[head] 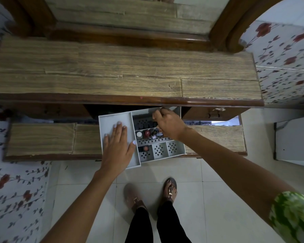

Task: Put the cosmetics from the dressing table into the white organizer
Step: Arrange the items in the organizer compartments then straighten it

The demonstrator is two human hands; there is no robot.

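The white organizer (112,120) — a rectangular plastic tray with thin divider walls and perforated floors — is seen resting askew on the lower wood-grain shelf (42,139) beneath the worktop (123,71), its near corner overhanging the tiled floor (218,181). The left hand (117,146) is laid flat and open, fingers spread, on the smooth, undivided left compartment. The right hand (168,122) is curled over the far right compartment, fingertips bent downward; whether anything is gripped cannot be told. In the middle row small round-topped cosmetics (146,134) are stood side by side — one white-capped, one red, others dark. A single red-topped jar (145,148) is held in the left of the three small square cells nearest the person. The worktop is covered in a planked, matte wood-effect sheet, edged by a glossy dark wooden rim.
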